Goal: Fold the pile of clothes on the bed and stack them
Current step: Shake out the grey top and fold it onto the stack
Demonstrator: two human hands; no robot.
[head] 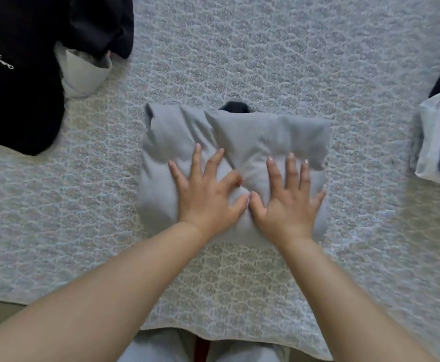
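Two bare hands press flat on a folded grey cotton garment (239, 142) lying near the middle of a bed covered by a pale, lace-patterned quilted bedspread (265, 53). The left hand (205, 194) rests on the bundle's near-left part, its fingers (196, 159) spread wide and straight, thumb angled inward. The right hand (289, 197) rests just beside it on the near-right part, its fingers (290, 168) straight and lying closer together, little finger splayed toward the bundle's right edge. The two thumbs meet at the centre, touching or nearly touching — the fabric dimples and creases between them. Neither hand grips the cloth; both lie palm down on it.

The grey bundle is roughly square, puffy, with a fold running across its far half. A small piece of black fabric (235, 106) pokes out from behind its far edge.

At the far left of the bed sprawls an unfolded heap of black clothing (17, 95) with white lettering, well apart from the grey bundle; a pale grey-white garment (83, 74) lies crumpled against it, partly under its edge. At the right edge of the view sits a stack of folded clothes (434, 142) — a white piece and a darker grey one visible, with something black behind — cut off by the frame.

Below the bed's near edge, the person's light-coloured trousers (161, 348) show between the forearms.
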